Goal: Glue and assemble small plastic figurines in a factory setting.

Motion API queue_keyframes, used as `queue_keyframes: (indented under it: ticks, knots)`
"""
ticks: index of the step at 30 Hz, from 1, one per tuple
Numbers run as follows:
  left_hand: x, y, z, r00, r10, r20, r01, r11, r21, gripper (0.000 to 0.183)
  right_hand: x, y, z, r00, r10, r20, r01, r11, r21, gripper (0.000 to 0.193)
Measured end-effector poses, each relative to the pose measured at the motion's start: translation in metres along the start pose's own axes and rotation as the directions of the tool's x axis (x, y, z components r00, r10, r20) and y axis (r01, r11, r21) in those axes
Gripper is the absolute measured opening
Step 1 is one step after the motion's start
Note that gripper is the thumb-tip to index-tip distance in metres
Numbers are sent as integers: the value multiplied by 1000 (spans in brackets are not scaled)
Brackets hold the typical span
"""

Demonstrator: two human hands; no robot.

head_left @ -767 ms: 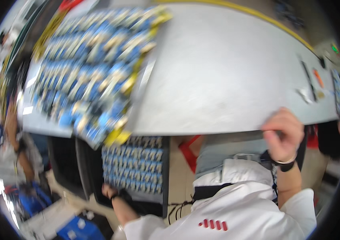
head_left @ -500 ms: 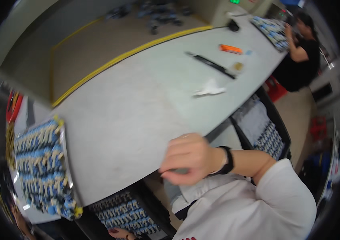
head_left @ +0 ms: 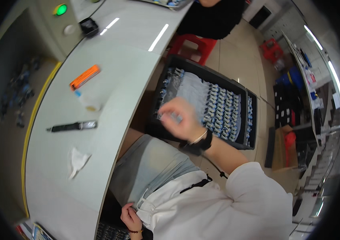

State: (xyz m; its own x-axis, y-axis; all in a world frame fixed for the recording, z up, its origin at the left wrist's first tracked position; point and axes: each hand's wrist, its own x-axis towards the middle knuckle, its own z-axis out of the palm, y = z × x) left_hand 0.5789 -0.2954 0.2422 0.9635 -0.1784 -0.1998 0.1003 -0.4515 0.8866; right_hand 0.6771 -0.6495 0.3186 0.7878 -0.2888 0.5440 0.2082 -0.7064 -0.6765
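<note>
My right hand (head_left: 181, 119), with a black watch at the wrist, hangs above the near left part of a black crate (head_left: 228, 75). It is blurred by motion. Its fingers curve with a gap between them and the thumb, and I make out nothing held. Rows of small blue, white and black parts (head_left: 222, 114) lie in the crate beside a pale translucent sheet (head_left: 194, 89). My left hand (head_left: 131, 218), wearing a beaded bracelet, rests by the hem of my white shirt, fingers loosely bent and slightly apart, with no object visible in them.
On the pale table (head_left: 110, 100) lie an orange tube-like item (head_left: 85, 77), a black pen-like tool (head_left: 72, 126) and a crumpled white tissue (head_left: 78, 162). Beyond the crate is a red stool (head_left: 196, 47) with a person in black (head_left: 210, 20). More dark trays of parts (head_left: 112, 232) sit below the table edge.
My view has swung to the right. My right hand has gone from beside the table edge to above the crate. My left hand has left the tray of parts and come to my shirt hem.
</note>
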Motion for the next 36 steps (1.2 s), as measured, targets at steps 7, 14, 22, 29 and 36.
queue_keyframes:
  ticks: [7, 14, 22, 29, 36]
  knots:
    - [53, 23, 10, 964, 167, 205, -216, 946, 243, 14, -71, 162, -66, 926, 378, 16, -315, 792, -523, 55]
    - [65, 32, 9, 963, -144, 227, 66, 946, 319, 9, -118, 232, -89, 670, 734, -110, -567, 411, -713, 77]
    - [73, 13, 11, 958, -245, 148, 198, 941, 274, 7, -171, 247, -151, 694, 713, 97, -395, 490, -778, 88]
    - [79, 24, 13, 929, -327, 173, 276, 924, 264, 6, -179, 236, -139, 697, 626, 350, -201, 639, -742, 90]
    - [82, 28, 15, 927, -326, 186, 278, 929, 244, 5, -161, 224, -112, 413, 827, 382, -43, 437, -899, 99]
